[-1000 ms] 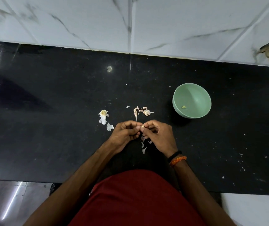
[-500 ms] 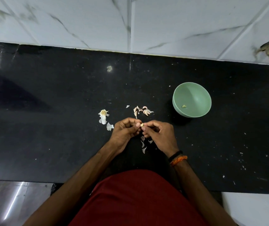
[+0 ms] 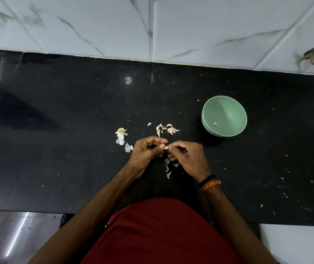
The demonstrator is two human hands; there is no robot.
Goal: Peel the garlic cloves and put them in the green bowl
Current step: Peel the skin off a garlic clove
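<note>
Above the counter [image 3: 57,168], both hands pinch one garlic clove [image 3: 166,147].

I see a pale green bowl [image 3: 228,103] on a black, white-flecked counter [image 3: 57,149]. The wall [image 3: 95,25] is white with grey veins. My shirt [image 3: 161,235] is dark red, my wristbands [image 3: 209,182] black and orange.

The long black stone countertop [image 3: 57,149] is polished, glossy enough to catch pale reflections, and finely speckled. Behind it, the white marble-veined wall tiles [image 3: 95,21] look smooth with a soft sheen. The small round pale-green bowl [image 3: 234,103] has a smooth satin finish, probably plastic, though the view is too distant to be sure. The thin whitish garlic skins [image 3: 168,169] look papery and dry. The red shirt [image 3: 161,235] is matt cloth; the orange thread wristband [image 3: 212,184] is twisted fibre.
</note>
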